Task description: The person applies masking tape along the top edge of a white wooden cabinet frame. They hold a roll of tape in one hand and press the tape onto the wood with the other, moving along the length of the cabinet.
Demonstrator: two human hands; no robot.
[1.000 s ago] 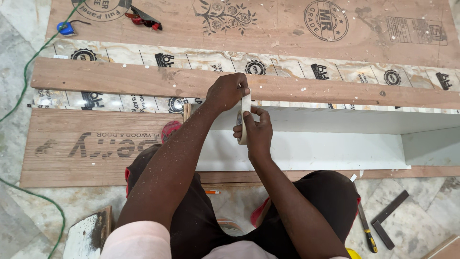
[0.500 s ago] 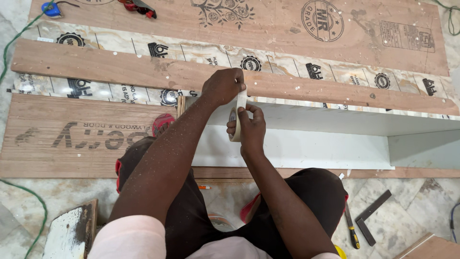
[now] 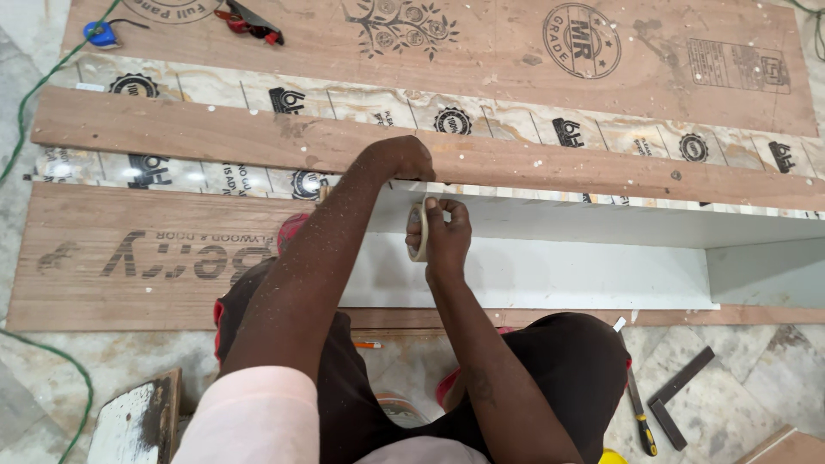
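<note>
My right hand [image 3: 444,234] grips a roll of cream tape [image 3: 418,232] and holds it upright against the inner face of a long white open box [image 3: 559,275] that lies on the floor in front of my knees. My left hand [image 3: 404,158] rests fingers-down on the box's top edge, where it meets a long brown wooden plank [image 3: 215,137]. Whether the left fingers pinch the tape's end is hidden behind the hand.
Large plywood sheets [image 3: 481,51] lie beyond the plank. A blue tape measure [image 3: 99,33] and a red-handled tool [image 3: 249,21] sit at the far left. A screwdriver [image 3: 638,408] and a try square [image 3: 683,395] lie at the right, a green cable [image 3: 34,112] at the left.
The view has shifted a little. My right hand with the tape roll has dropped slightly below the box's top edge, while my left hand stays on that edge.
</note>
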